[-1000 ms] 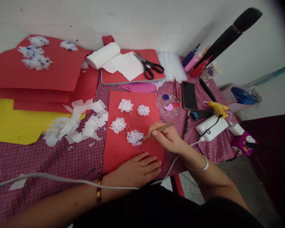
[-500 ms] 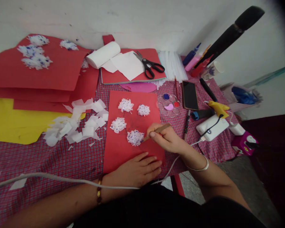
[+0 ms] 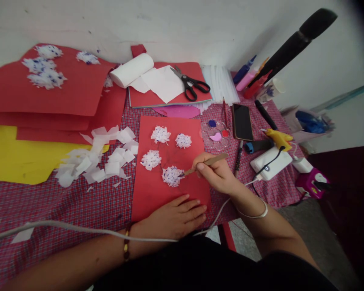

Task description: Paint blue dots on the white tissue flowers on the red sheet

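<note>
Your right hand point(image 3: 215, 174) is clamped on a thin wooden brush point(image 3: 204, 163), pinched between thumb and fingers. Versus half a second ago the handle has tipped up and the hand has shifted slightly away from the bottom edge of the red card point(image 3: 170, 161). The brush tip is at the right edge of the nearest paper flower point(image 3: 172, 176), the one already speckled blue. That reads as dabbing on this flower, not a move to another one.

Your left hand point(image 3: 174, 218) lies flat, fingers together, pressing the bottom edge of the red card onto the tabletop point(image 3: 63, 206). It grips nothing and has not moved since the earlier frames, so the card stays pinned.

Relative to the red card:
- On it: three more paper flowers point(image 3: 160, 134) above the one being worked.
- Just right of it: a clear paint palette point(image 3: 216, 134) with blue, pink and red wells, then a phone point(image 3: 242, 121), a pen point(image 3: 238, 159) and a yellow glue gun point(image 3: 278, 138).
- Beyond its top edge: scissors point(image 3: 189, 85) on a stack of red sheets, beside a white paper roll point(image 3: 132, 69).
- Left of it: loose white paper scraps point(image 3: 100, 159), partly on a yellow sheet point(image 3: 18, 155).

In the way: a white cable point(image 3: 73, 228) crosses your left forearm, close to the bottom of the card. The pen lies near your right hand on the path to the palette.
</note>
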A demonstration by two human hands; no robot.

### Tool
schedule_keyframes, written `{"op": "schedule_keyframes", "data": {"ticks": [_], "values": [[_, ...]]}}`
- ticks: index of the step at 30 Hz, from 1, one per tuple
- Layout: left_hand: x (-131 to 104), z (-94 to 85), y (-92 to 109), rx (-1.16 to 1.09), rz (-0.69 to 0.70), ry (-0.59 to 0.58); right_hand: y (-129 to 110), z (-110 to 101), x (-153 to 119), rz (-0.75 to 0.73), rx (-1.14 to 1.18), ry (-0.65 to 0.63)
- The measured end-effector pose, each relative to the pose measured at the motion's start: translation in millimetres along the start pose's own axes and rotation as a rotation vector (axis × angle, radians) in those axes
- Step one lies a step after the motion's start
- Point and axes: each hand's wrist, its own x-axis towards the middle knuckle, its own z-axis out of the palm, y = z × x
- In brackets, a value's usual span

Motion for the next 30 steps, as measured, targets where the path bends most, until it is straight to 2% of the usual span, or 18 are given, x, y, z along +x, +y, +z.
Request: {"op": "schedule_keyframes", "data": {"ticks": [7, 10, 15, 20, 22, 26, 30], "values": [[-1.2, 3.6, -0.1, -0.001, 0.003, 0.034, 1.7, -7.9, -2.4, 0.054, 0.025, 0.084], [-1.0, 2.9, 0.0, -0.005, -0.004, 0.024, 0.0, -9.4, -2.3, 0.072, 0.040, 0.016], [-0.1, -1.8, 0.9, 0.003, -0.010, 0.007, -3.0, -4.6, 1.2, 0.003, 0.018, -0.150], [0.1, -2.2, 1.1, 0.002, -0.012, 0.001, 1.1, -1.0, 4.2, 0.047, -0.031, -0.240], [0.0, -0.7, 0.9, -0.002, -0.010, -0.004, 4.0, -2.4, 4.4, 0.052, -0.051, -0.229], [-0.4, 1.2, 0.9, 0.002, -0.002, 0.006, 6.6, -4.0, 4.7, 0.028, -0.028, -0.125], [-1.1, 3.4, 0.2, 0.023, -0.003, 0.024, 4.8, -0.8, 5.6, 0.058, -0.028, -0.201]]}}
